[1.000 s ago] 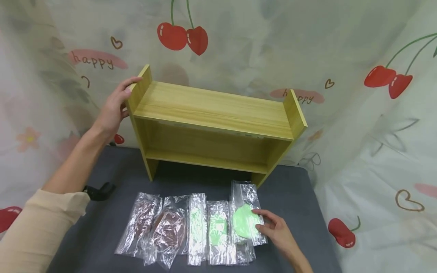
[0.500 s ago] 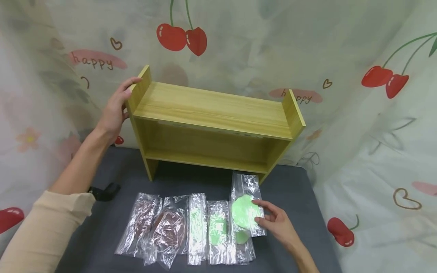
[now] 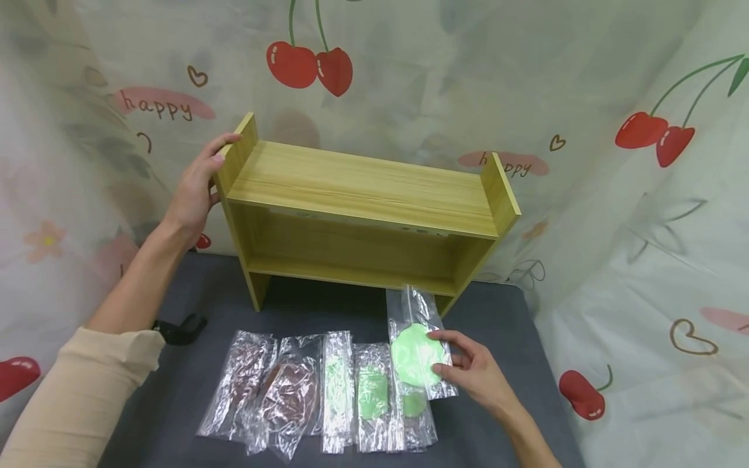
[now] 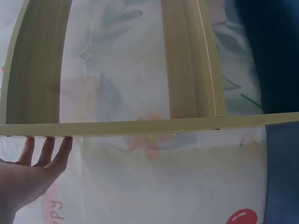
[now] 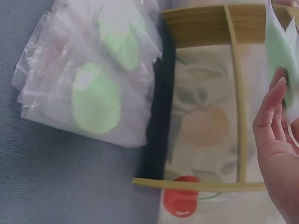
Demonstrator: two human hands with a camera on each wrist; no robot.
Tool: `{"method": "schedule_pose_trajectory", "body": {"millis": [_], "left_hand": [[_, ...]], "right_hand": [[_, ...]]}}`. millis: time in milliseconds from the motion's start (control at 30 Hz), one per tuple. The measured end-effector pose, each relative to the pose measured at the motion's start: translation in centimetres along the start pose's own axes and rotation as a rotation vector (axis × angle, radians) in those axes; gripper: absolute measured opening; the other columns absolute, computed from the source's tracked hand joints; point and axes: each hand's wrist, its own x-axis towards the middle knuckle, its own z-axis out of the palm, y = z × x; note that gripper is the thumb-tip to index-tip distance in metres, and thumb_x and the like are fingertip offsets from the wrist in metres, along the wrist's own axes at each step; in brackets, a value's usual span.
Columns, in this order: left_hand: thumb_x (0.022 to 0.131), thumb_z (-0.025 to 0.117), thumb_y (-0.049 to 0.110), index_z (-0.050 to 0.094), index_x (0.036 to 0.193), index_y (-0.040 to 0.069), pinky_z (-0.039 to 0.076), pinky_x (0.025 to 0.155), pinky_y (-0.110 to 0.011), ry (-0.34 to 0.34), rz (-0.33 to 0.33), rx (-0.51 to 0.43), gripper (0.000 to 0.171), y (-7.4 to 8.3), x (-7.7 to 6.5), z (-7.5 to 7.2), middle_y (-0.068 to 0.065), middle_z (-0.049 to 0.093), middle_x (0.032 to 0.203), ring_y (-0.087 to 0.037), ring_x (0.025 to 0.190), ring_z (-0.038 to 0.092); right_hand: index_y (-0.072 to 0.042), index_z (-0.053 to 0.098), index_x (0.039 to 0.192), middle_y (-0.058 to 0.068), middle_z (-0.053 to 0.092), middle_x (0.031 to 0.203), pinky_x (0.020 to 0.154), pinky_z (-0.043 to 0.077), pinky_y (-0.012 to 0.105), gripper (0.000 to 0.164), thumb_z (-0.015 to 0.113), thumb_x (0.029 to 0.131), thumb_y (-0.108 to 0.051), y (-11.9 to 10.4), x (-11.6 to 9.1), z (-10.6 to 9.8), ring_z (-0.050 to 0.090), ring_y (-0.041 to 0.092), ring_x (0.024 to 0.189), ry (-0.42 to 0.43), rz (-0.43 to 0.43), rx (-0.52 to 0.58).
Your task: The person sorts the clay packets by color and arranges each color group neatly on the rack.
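A two-tier wooden shelf point(image 3: 363, 188) stands on the dark table, its side panels rising above the top board. At its upper left, my left hand point(image 3: 196, 185) holds the side panel; several fingertips touch that panel's outer face in the left wrist view. My right hand point(image 3: 475, 370) pinches the right edge of a clear plastic bag point(image 3: 430, 312) with a round light-green piece point(image 3: 417, 356) inside. In the right wrist view this bag is raised and bent, partly cut off by the frame. Beneath it lies another bag with a green piece point(image 3: 414, 404).
Left of the right hand, more clear bags lie in a row: two with brown contents point(image 3: 289, 396), then a narrow green one point(image 3: 336, 390) and another green one point(image 3: 372, 393). A black strap-like item point(image 3: 181, 329) is near the left forearm. A printed curtain point(image 3: 643, 260) hangs around the table.
My right hand has lifted the bag with the round green piece and shifted it away from me, toward the shelf, uncovering the green piece below. My left hand stays on the shelf.
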Motion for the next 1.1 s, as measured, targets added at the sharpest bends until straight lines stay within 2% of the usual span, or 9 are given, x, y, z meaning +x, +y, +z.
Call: {"method": "schedule_pose_trajectory", "body": {"millis": [100,300,400,500,700,767,933,1033,1100], "left_hand": [[0.105,0.035,0.036,0.044,0.148,0.026,0.039,0.086,-0.033,0.002,0.000,-0.003,0.045,-0.1,0.1,0.0,-0.009,0.041,0.136,-0.022,0.111,0.046],[0.104,0.037,0.035,0.045,0.146,0.025,0.039,0.084,-0.033,0.006,-0.002,-0.020,0.044,0.0,0.2,0.1,-0.008,0.043,0.131,-0.020,0.107,0.047],[0.104,0.038,0.035,0.046,0.146,0.025,0.040,0.083,-0.032,0.007,-0.005,-0.027,0.043,0.0,0.2,0.1,-0.008,0.044,0.130,-0.020,0.105,0.048],[0.104,0.038,0.035,0.046,0.146,0.025,0.040,0.082,-0.032,0.009,-0.011,-0.017,0.043,0.1,0.1,0.0,-0.007,0.044,0.131,-0.020,0.105,0.048],[0.105,0.034,0.038,0.044,0.148,0.028,0.039,0.086,-0.033,0.007,-0.017,0.047,0.045,0.1,0.1,0.0,-0.007,0.041,0.138,-0.021,0.111,0.046],[0.105,0.033,0.039,0.043,0.148,0.028,0.039,0.087,-0.034,0.003,-0.018,0.054,0.045,0.1,0.1,0.0,-0.007,0.040,0.139,-0.021,0.112,0.045],[0.105,0.035,0.039,0.040,0.150,0.028,0.033,0.094,-0.038,-0.032,-0.035,0.001,0.047,0.3,-0.1,-0.2,-0.008,0.036,0.145,-0.024,0.119,0.042],[0.105,0.038,0.039,0.038,0.152,0.028,0.028,0.100,-0.044,-0.059,-0.057,-0.049,0.048,0.4,-0.1,-0.5,-0.008,0.033,0.150,-0.026,0.125,0.039],[0.105,0.039,0.039,0.037,0.152,0.028,0.025,0.104,-0.047,-0.068,-0.066,-0.063,0.048,0.5,-0.1,-0.6,-0.007,0.030,0.152,-0.026,0.128,0.038]], "right_hand": [[-0.006,0.057,0.133,0.004,0.043,0.072,0.040,0.026,0.034,0.045,0.071,0.090,-0.005,-0.9,0.1,0.2,0.028,0.006,0.048,-0.012,-0.028,-0.014],[-0.004,0.056,0.133,0.017,0.054,0.114,0.044,0.033,0.030,0.045,0.071,0.090,-0.002,-3.1,0.6,0.5,0.033,0.005,0.052,-0.054,-0.086,-0.006],[-0.005,0.055,0.134,0.016,0.058,0.114,0.048,0.038,0.029,0.046,0.070,0.090,-0.002,-4.1,0.9,0.7,0.040,0.006,0.054,-0.089,-0.101,0.005],[-0.006,0.054,0.134,0.013,0.061,0.100,0.051,0.042,0.028,0.047,0.069,0.091,-0.001,-5.2,1.2,0.9,0.046,0.006,0.056,-0.131,-0.125,0.014],[-0.003,0.054,0.134,0.015,0.058,0.127,0.051,0.042,0.027,0.047,0.068,0.089,0.005,-8.2,2.1,1.0,0.043,0.011,0.055,-0.189,-0.249,-0.040],[-0.003,0.055,0.133,0.015,0.058,0.127,0.048,0.039,0.028,0.047,0.068,0.088,0.007,-9.3,2.5,1.0,0.038,0.012,0.053,-0.195,-0.292,-0.069],[-0.006,0.057,0.131,0.008,0.062,0.113,0.047,0.034,0.029,0.048,0.071,0.086,0.007,-11.5,3.5,1.4,0.032,0.013,0.051,-0.200,-0.333,-0.122],[-0.006,0.057,0.131,0.008,0.061,0.115,0.049,0.038,0.028,0.049,0.072,0.086,0.006,-12.5,4.2,1.8,0.039,0.013,0.054,-0.207,-0.332,-0.119],[-0.006,0.056,0.131,0.009,0.058,0.126,0.052,0.042,0.026,0.049,0.072,0.086,0.005,-13.0,4.6,2.0,0.047,0.014,0.059,-0.214,-0.320,-0.100]]}}
